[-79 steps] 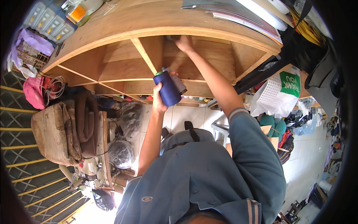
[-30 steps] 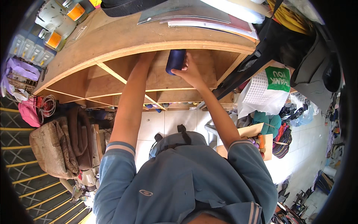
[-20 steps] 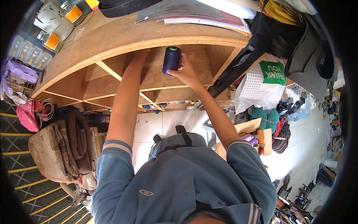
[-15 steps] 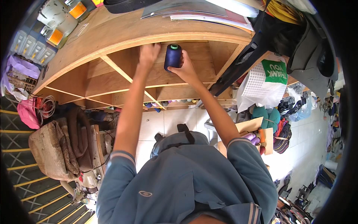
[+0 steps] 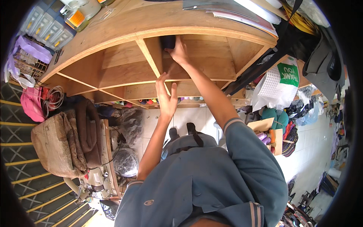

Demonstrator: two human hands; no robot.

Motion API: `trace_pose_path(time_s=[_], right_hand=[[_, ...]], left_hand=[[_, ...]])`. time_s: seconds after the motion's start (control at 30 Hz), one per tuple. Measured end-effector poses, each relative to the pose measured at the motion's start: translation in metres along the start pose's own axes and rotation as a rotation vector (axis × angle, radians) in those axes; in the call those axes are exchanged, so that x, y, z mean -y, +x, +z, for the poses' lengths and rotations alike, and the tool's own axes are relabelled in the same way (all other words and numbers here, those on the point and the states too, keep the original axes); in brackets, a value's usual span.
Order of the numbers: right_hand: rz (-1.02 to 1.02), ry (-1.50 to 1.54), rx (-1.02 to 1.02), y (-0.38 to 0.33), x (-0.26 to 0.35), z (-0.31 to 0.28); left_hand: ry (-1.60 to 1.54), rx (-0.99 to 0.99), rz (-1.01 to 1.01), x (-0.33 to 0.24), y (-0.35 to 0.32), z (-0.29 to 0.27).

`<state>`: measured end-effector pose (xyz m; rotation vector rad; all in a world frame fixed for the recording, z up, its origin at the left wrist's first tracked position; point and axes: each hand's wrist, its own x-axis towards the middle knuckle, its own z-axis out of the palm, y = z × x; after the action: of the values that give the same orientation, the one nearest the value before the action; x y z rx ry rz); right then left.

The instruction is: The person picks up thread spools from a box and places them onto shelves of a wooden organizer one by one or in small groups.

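Observation:
My right hand [image 5: 179, 52] reaches into an upper compartment of the wooden shelf [image 5: 204, 34], with its fingers round a dark blue cone of thread [image 5: 168, 42]. The cone stands close against the compartment's left divider, and its top is hidden beneath the shelf top. Lower and nearer to me, my left hand [image 5: 166, 97] is raised in front of the shelf next to the divider's lower end. Its fingers are apart and hold nothing. Coloured thread spools [image 5: 149, 101] show in a lower row of the shelf, partly covered by the left hand.
Papers [image 5: 242, 22] and orange-labelled jars [image 5: 75, 18] sit on the shelf top. A white plastic bag [image 5: 270, 85] hangs at the right, above a cardboard box [image 5: 278, 142] of thread cones. Folded brown cloth [image 5: 58, 142] lies at the left beside a sewing machine [image 5: 94, 181].
The right hand has moved the thread cone from in front of the shelf deeper into the compartment, against the divider. The left hand has drawn back out of the shelf and lower.

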<state>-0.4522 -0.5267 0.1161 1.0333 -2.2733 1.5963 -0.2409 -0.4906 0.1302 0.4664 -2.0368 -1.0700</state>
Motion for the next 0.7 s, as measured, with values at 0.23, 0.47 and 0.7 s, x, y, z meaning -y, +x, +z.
trace_pose_path(time_s=[0.23,0.47,0.7], right_hand=[[-0.006,-0.053,-0.042,-0.002,-0.011,0.015],[0.132,0.028,-0.051,0.007,-0.055,0.002],[0.342,0.000,0.019,0.027,-0.020,-0.005]], left_hand=[[-0.080,0.107,0.028,0.006,-0.010,-0.017],[-0.086,0.207,0.004,0.014,-0.012,-0.026],[-0.167,0.084,0.090,0.024,0.013,-0.035]])
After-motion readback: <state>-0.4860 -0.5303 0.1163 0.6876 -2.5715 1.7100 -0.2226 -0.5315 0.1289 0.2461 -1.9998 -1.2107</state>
